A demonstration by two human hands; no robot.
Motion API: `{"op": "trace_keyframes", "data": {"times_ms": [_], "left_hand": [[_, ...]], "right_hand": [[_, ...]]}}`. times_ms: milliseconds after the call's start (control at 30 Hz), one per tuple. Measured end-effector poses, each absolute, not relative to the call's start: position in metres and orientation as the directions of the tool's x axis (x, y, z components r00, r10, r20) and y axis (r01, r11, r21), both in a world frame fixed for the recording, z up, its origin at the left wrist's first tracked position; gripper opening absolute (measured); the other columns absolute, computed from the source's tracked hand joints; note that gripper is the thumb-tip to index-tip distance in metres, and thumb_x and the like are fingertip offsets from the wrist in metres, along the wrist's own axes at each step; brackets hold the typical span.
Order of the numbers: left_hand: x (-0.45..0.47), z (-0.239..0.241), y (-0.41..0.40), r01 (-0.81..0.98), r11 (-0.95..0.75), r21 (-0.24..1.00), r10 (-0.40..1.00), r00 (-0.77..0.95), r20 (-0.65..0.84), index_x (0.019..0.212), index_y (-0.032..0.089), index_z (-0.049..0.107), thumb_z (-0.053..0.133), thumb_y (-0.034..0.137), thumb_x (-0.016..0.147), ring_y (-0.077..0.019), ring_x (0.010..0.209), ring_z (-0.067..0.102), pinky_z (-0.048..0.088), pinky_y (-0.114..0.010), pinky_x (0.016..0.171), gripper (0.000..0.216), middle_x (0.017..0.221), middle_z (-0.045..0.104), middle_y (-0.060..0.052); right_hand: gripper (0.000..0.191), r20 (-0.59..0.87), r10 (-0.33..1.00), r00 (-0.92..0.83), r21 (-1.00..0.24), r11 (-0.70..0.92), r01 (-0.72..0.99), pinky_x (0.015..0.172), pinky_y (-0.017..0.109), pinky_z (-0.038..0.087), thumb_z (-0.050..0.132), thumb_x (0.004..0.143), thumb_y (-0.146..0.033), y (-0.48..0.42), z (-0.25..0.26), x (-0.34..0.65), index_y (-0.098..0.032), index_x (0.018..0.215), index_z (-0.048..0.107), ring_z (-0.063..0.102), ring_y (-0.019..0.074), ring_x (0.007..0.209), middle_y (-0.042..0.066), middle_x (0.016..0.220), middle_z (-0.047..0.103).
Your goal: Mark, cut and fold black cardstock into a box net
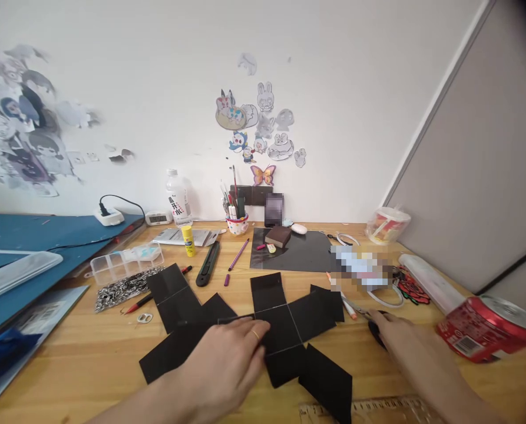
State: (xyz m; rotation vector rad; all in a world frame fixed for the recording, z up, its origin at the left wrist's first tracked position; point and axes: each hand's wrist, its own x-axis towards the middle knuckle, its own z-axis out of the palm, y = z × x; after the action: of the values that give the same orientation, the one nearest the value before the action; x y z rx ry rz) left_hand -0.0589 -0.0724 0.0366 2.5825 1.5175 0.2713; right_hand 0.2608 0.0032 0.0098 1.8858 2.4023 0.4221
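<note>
My left hand (pixel 234 356), with a ring on one finger, lies over black card in the middle of the desk. Its fingers are curled at the left edge of a cross-shaped black card cutout (pixel 283 330) with pale fold lines; their undersides are hidden. Another black card cutout (pixel 174 300) spreads out to the left, partly under this hand. On the right, my right hand (pixel 399 338) closes over the black handle of a pair of scissors (pixel 376 334), blades toward the upper left. A loose black card piece (pixel 328 377) overlaps the clear ruler (pixel 377 407) in front.
A red can (pixel 488 327) stands beside my right hand. Behind the cards are a utility knife (pixel 208 265), a glue stick (pixel 188 241), a dark sheet (pixel 307 253) and a pen cup (pixel 237 224). At left, a compartment box (pixel 125 262) stands by metal rings (pixel 125 290).
</note>
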Motion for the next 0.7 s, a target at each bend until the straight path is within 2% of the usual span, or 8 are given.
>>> {"op": "trace_keyframes", "data": {"times_ms": [67,133,267,367,433,567,633,700], "left_hand": [[-0.049,0.034,-0.08,0.829,-0.53,0.177,0.845,0.535,0.022,0.126,0.014,0.043,0.036,0.047,0.086,-0.0313,0.114,0.048,0.047,-0.044,0.086,0.053,0.126,0.051,-0.016],[-0.045,0.025,-0.085,0.795,-0.592,0.135,0.8,0.599,-0.02,0.129,0.017,0.041,0.037,0.059,0.081,-0.0357,0.117,0.043,0.047,-0.048,0.084,0.063,0.13,0.046,-0.018],[-0.048,-0.002,-0.087,0.769,-0.639,-0.005,0.767,0.638,0.068,0.125,0.027,0.044,0.042,0.038,0.087,-0.034,0.111,0.049,0.052,-0.044,0.077,0.039,0.125,0.052,-0.012],[-0.051,-0.012,-0.085,0.748,-0.656,-0.101,0.734,0.663,0.15,0.122,0.021,0.048,0.045,0.021,0.086,-0.0335,0.106,0.054,0.055,-0.04,0.071,0.035,0.12,0.057,-0.012],[-0.05,-0.014,-0.083,0.732,-0.669,-0.129,0.716,0.681,0.154,0.126,0.016,0.043,0.047,0.017,0.085,-0.0341,0.103,0.057,0.057,-0.039,0.065,0.041,0.117,0.059,-0.014],[-0.045,-0.014,-0.08,0.713,-0.688,-0.136,0.705,0.701,0.107,0.128,0.017,0.04,0.044,0.017,0.086,-0.0355,0.099,0.059,0.056,-0.039,0.057,0.042,0.111,0.061,-0.019],[-0.045,-0.012,-0.076,0.678,-0.728,-0.103,0.671,0.735,0.094,0.122,0.017,0.048,0.045,0.019,0.086,-0.0348,0.104,0.056,0.056,-0.039,0.062,0.036,0.115,0.059,-0.02],[-0.05,-0.007,-0.07,0.608,-0.794,-0.009,0.605,0.791,0.095,0.115,0.017,0.054,0.045,0.016,0.086,-0.0292,0.11,0.053,0.052,-0.039,0.08,0.03,0.117,0.058,-0.017]], "right_hand": [[0.045,0.15,0.95,-0.275,0.294,0.223,0.93,0.047,0.038,0.051,0.04,0.07,0.006,-0.003,0.014,0.25,-0.019,0.099,0.064,0.067,0.0313,0.071,0.01,0.083,0.07],[0.04,0.233,0.884,-0.405,0.301,0.33,0.895,0.047,0.037,0.054,0.044,0.073,0.0,-0.013,0.017,0.238,-0.018,0.104,0.062,0.068,0.0292,0.072,0.01,0.09,0.071],[0.032,0.291,0.525,-0.799,0.261,0.76,0.595,0.065,0.027,0.058,0.051,0.08,-0.028,-0.038,0.017,0.213,-0.016,0.109,0.06,0.068,0.0201,0.085,0.006,0.106,0.068],[0.037,0.239,0.351,-0.905,0.307,0.857,0.413,0.07,0.022,0.056,0.054,0.079,-0.036,-0.049,0.009,0.209,-0.017,0.11,0.061,0.064,0.0181,0.094,0.004,0.114,0.063],[0.037,0.247,0.365,-0.898,0.342,0.834,0.433,0.07,0.024,0.056,0.053,0.079,-0.033,-0.049,-0.001,0.219,-0.016,0.111,0.06,0.063,0.0198,0.097,0.005,0.116,0.061],[0.037,0.345,0.547,-0.763,0.298,0.707,0.641,0.072,0.03,0.056,0.041,0.085,-0.029,-0.036,-0.022,0.25,-0.013,0.114,0.059,0.061,0.0224,0.1,0.009,0.117,0.06],[0.038,0.41,0.598,-0.689,0.292,0.63,0.72,0.073,0.034,0.056,0.036,0.087,-0.029,-0.028,-0.026,0.259,-0.011,0.108,0.062,0.063,0.0248,0.097,0.012,0.111,0.064],[0.038,0.449,0.616,-0.648,0.286,0.588,0.757,0.077,0.037,0.054,0.036,0.086,-0.025,-0.022,-0.024,0.259,-0.01,0.111,0.06,0.062,0.0258,0.098,0.013,0.113,0.063]]}}
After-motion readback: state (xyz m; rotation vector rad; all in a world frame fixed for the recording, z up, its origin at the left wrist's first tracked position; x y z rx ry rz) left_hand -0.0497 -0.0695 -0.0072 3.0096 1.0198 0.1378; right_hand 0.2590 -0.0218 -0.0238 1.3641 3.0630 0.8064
